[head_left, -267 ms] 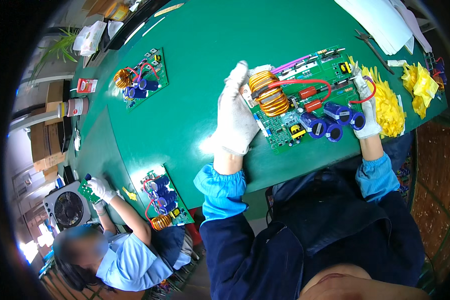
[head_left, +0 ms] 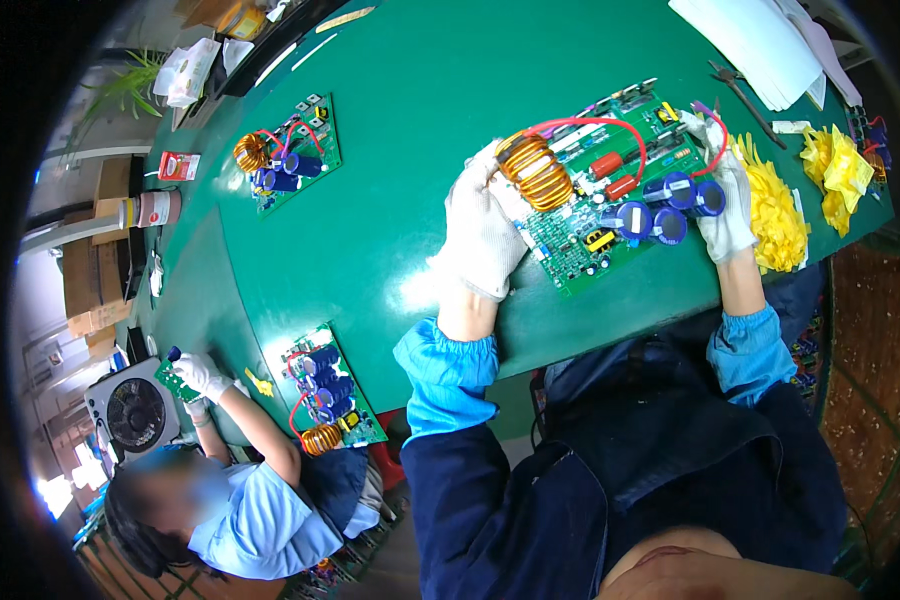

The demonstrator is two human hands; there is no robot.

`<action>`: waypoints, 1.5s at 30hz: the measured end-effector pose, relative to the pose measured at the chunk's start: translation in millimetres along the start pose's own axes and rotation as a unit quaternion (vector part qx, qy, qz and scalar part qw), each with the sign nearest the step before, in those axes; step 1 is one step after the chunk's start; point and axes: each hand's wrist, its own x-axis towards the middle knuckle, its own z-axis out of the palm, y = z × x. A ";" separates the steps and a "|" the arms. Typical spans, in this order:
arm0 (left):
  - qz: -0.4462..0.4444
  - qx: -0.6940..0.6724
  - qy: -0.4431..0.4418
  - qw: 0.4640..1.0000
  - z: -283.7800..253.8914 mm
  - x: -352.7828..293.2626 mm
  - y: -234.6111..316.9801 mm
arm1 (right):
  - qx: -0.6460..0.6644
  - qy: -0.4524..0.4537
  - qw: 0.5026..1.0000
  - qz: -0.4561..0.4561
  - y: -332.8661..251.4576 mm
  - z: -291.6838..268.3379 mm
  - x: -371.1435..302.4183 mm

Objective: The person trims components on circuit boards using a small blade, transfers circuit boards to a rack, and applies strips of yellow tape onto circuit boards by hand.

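Observation:
Between my two white-gloved hands is a green circuit board, held up tilted over the table. My left hand grips its left edge beside a copper-wound coil. At the right edge, my right hand holds the board next to a cluster of blue capacitors. A red wire arches over the board from the coil, and another red wire with a purple end stands by my right hand. Two red-brown components sit mid-board. The fingers under the board are hidden.
Yellow strips lie in a pile right of my right hand, near pliers and white papers. Similar boards rest at far left and near left. A co-worker handles a small board beside a fan.
The board has tilted in my hands, so the capacitors show more end-on. My right hand has risen slightly, and the red wires have shifted upward and left.

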 end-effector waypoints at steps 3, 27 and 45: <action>-0.010 0.001 -0.009 1.000 -21.7 -11.1 -10.6 | -0.109 -0.044 0.992 -0.049 1.1 -24.0 14.4; 0.178 0.352 0.197 0.897 -3.1 -159.5 -134.5 | -0.187 -0.086 0.959 0.193 -83.2 -21.1 -139.0; -0.159 0.135 0.096 0.973 -56.8 -202.4 -181.2 | -0.571 -0.285 0.764 -0.088 -37.8 -54.6 -212.5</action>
